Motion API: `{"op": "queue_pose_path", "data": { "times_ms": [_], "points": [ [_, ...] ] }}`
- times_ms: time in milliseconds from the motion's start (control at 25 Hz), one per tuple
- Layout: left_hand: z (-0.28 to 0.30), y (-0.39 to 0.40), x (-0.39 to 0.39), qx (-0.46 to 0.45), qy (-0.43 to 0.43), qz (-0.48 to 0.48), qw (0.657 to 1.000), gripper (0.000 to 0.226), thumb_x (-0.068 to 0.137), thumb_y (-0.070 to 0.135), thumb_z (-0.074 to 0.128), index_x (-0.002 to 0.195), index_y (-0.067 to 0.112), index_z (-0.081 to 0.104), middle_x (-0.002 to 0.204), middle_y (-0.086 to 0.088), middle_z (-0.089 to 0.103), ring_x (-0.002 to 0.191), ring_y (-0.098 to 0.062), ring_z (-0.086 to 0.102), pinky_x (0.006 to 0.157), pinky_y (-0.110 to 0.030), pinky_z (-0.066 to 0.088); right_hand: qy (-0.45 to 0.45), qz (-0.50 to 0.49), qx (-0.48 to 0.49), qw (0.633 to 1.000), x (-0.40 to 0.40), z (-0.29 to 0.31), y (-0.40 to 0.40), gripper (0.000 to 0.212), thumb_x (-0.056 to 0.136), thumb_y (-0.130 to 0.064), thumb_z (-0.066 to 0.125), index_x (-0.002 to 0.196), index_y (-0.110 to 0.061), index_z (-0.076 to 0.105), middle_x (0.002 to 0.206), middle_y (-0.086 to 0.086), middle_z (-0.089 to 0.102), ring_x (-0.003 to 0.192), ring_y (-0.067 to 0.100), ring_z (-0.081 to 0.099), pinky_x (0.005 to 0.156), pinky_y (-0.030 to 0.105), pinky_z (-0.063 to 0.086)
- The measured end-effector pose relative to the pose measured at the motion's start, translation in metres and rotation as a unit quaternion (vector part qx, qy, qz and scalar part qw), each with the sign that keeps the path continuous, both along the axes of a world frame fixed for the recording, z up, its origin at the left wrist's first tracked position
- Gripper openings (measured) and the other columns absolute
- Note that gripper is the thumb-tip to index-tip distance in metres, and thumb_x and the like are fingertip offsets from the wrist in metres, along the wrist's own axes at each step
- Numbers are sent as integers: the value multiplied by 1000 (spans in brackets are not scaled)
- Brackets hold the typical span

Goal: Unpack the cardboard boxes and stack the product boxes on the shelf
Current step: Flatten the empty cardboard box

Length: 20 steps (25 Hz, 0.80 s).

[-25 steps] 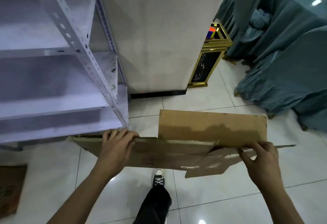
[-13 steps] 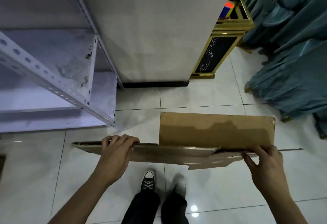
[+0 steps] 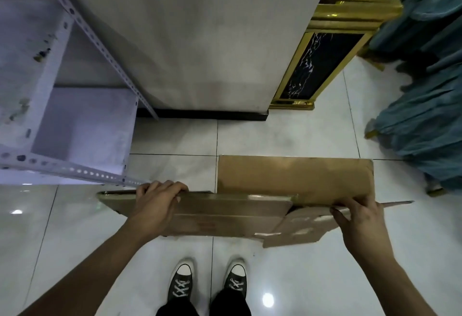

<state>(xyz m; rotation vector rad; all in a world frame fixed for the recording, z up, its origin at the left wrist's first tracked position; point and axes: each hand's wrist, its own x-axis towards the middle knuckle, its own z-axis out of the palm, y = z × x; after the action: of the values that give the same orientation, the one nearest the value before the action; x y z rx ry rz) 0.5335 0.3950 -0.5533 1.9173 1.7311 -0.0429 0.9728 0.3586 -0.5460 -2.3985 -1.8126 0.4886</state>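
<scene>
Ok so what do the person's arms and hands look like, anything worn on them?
Both forearms are bare up to the frame edge, with no sleeves showing. The left hand and right hand wear no gloves, and no rings, watch or bracelet are visible.

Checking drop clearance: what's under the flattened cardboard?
Under the cardboard, held by the left hand and right hand, only white floor tile shows around its edges. Both shoes stand nearer the person. The tile directly beneath is covered.

Dim, cool indoor light, ceiling-lamp glare spots on the glossy floor (image 3: 268,299) below the grip, wide-angle bending at edges, slight softness
</scene>
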Motion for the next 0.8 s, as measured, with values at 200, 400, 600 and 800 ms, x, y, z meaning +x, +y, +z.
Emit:
{"op": "queue_pose_path", "data": {
  "times_ms": [200,400,600,800],
  "points": [
    [-29,67,22,30,39,-11,999,30,103,17,46,126,34,56,121,10,61,111,-18,49,103,-42,26,1,-13,0,1000,18,-39,51,14,89,-14,74,103,-13,73,105,15,53,101,37,45,82,42,42],
    [-74,87,23,-6,49,-19,999,32,101,11,45,121,35,57,117,9,62,112,-20,52,105,-42,26,9,-21,-6,1000,9,-85,77,16,89,-12,73,105,-11,74,105,16,54,95,39,47,83,45,47],
    [-105,103,20,6,55,8,998,33,101,10,45,118,35,58,118,9,63,111,-19,53,110,-44,23,-18,-14,-20,1000,1,-110,96,18,93,-18,68,110,-14,72,110,17,53,98,38,45,87,47,47],
    [-125,115,17,2,86,17,996,37,101,11,44,126,35,58,125,6,64,118,-22,54,116,-49,18,-59,7,-71,996,-8,-121,109,23,97,-22,62,117,-18,71,113,17,57,104,42,52,84,47,47]
  ]
}}
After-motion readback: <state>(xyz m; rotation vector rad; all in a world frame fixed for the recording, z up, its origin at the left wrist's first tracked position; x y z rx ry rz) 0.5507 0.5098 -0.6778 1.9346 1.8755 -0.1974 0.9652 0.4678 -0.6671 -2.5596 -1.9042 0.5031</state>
